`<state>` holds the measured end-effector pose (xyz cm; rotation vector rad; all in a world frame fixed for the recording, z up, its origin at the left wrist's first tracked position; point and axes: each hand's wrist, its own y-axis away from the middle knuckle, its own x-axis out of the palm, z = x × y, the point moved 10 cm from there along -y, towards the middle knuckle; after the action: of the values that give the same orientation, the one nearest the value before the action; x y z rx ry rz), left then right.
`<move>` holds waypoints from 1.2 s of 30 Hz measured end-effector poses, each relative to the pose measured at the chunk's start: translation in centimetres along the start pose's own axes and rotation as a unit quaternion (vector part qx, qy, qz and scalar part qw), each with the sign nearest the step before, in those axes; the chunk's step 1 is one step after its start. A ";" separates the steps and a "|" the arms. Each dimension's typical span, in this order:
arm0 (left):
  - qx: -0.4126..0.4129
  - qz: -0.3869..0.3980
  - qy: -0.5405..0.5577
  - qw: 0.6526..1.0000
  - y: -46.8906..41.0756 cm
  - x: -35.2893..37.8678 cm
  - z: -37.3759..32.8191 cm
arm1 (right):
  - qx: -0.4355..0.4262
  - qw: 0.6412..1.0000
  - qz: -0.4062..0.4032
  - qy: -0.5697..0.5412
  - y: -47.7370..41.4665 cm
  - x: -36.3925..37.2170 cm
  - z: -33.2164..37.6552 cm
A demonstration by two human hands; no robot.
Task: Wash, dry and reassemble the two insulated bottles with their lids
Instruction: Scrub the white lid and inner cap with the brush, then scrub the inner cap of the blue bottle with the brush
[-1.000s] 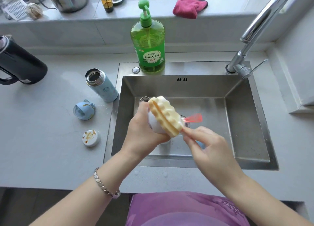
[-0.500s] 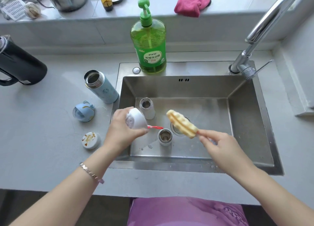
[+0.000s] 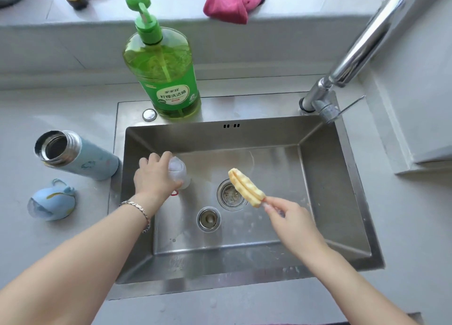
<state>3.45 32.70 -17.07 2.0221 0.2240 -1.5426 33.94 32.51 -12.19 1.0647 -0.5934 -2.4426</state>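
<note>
Left hand (image 3: pixel 154 175) lowered, gripping lid (image 3: pixel 177 171), sponge (image 3: pixel 245 187) pinched

One blue bottle (image 3: pixel 80 160), one blue lid (image 3: pixel 52 200), one sponge (image 3: pixel 245 187), one cloth (image 3: pixel 230 3).

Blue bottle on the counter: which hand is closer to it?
Left. The left hand, gripping a white piece, is over the sink by its left wall, near the blue bottle. The right hand, pinching the yellow sponge brush, is farther off, past the drain.

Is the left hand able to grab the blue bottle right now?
Probably not yet: the left hand is gripping a white lid. The blue bottle is close by on the counter with nothing between, so after letting go, likely yes.
</note>
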 end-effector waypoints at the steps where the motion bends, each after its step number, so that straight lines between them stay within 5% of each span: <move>1: 0.004 0.006 -0.010 1.000 -0.3 0.8 0.0 | 0.006 1.000 0.006 0.000 -0.3 0.3 -0.2; 13: -0.037 -0.019 0.153 0.987 -0.9 2.4 1.9 | 0.050 0.998 0.032 -0.007 -1.7 2.9 -1.7; 24: -0.033 0.059 0.104 0.992 -1.1 3.4 1.9 | 0.048 0.998 0.036 -0.014 -0.4 2.8 -1.5; 27: 0.001 -0.020 0.081 0.997 0.1 1.9 1.5 | 0.048 0.998 0.030 -0.017 -0.1 2.5 -1.6; 30: 0.194 -0.170 0.088 0.962 4.1 0.4 -2.5 | 0.050 0.998 0.023 -0.034 0.3 2.3 -2.2; 32: 0.276 -0.033 0.046 0.959 6.8 4.6 -5.3 | 0.056 0.998 0.022 -0.035 0.5 2.2 -3.2; 34: 0.253 0.173 -0.036 0.951 9.2 11.3 -5.2 | 0.067 0.997 0.020 -0.036 0.8 2.2 -4.5; 36: 0.255 0.197 -0.045 0.946 10.4 14.3 -5.4 | 0.082 0.996 0.015 -0.040 1.2 2.1 -5.7</move>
<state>17.27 24.17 -25.82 2.1853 -0.6452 -1.5251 37.23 29.19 -16.29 1.0164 -0.8413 -2.4542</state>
